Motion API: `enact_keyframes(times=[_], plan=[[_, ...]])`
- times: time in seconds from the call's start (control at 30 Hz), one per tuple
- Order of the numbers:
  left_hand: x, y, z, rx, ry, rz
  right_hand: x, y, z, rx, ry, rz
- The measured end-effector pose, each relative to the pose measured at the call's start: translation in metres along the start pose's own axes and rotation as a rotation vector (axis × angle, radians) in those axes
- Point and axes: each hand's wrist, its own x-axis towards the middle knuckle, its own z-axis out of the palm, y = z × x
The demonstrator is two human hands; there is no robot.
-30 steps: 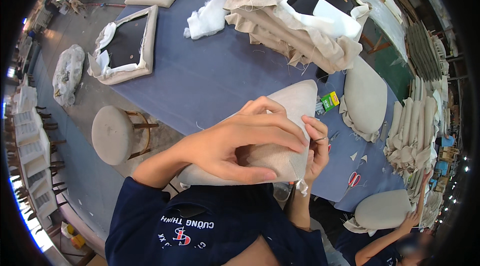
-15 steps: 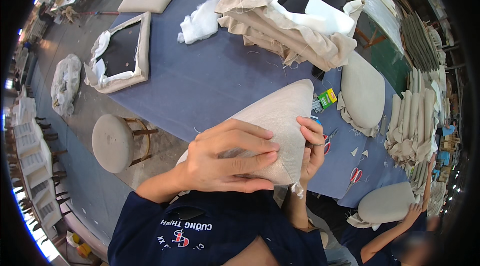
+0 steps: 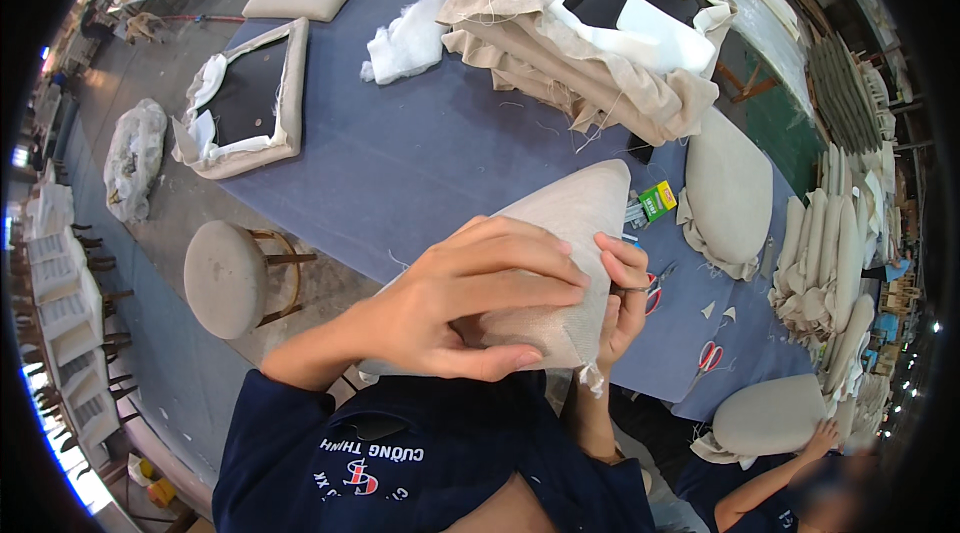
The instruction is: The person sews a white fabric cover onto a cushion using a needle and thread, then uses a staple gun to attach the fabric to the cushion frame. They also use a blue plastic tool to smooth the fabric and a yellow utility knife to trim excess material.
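Observation:
A beige fabric-covered cushion [image 3: 565, 198] stands tilted in front of my chest, one corner pointing away from me. My left hand [image 3: 480, 298] lies across its face, fingers spread and thumb apart, pressing on the cloth. At the right edge, my right hand [image 3: 624, 295] grips the cushion, fingers curled and partly hidden behind it. A small dark band or thin object shows at a right finger; I cannot make out which. Loose white threads [image 3: 592, 378] hang from the cushion's lower corner.
On the blue-covered table [image 3: 400, 153] are white wadding [image 3: 407, 38], a padded frame [image 3: 292, 98], a heap of beige covers [image 3: 590, 83], a green-yellow box [image 3: 658, 201] and red-handled scissors [image 3: 710, 358]. A round stool [image 3: 226, 278] stands left. At lower right, a co-worker's hand touches another cushion [image 3: 770, 415].
My left hand has shifted slightly right and up across the cushion, its thumb spreading farther from the fingers. My right hand keeps its grip. The co-worker's raised far arm no longer shows.

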Motion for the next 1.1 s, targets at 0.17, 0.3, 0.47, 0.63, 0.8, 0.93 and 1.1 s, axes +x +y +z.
enact_keyframes(times=[0.17, 0.3, 0.47, 0.63, 0.8, 0.93, 1.1], plan=[[0.016, -0.003, -0.002, -0.09, -0.126, -0.009, -0.003, 0.0, 0.002, 0.027, 0.003, 0.004], [0.011, -0.009, -0.002, -0.126, -0.091, 0.031, -0.001, -0.002, 0.003, 0.047, -0.022, -0.017], [-0.009, -0.021, -0.014, -0.3, 0.055, 0.052, 0.011, -0.006, 0.021, -0.034, -0.102, -0.088], [-0.004, -0.009, -0.046, -0.157, -0.15, 0.038, 0.012, -0.002, 0.045, -0.067, -0.153, -0.134], [-0.021, -0.021, -0.044, -0.268, 0.006, 0.118, 0.016, -0.002, 0.053, -0.088, -0.179, -0.131], [-0.034, -0.032, -0.034, -0.48, 0.184, 0.175, 0.014, -0.003, 0.054, -0.095, -0.183, -0.135], [-0.023, -0.026, -0.04, -0.434, 0.015, 0.077, 0.013, -0.004, 0.051, -0.092, -0.169, -0.133]])
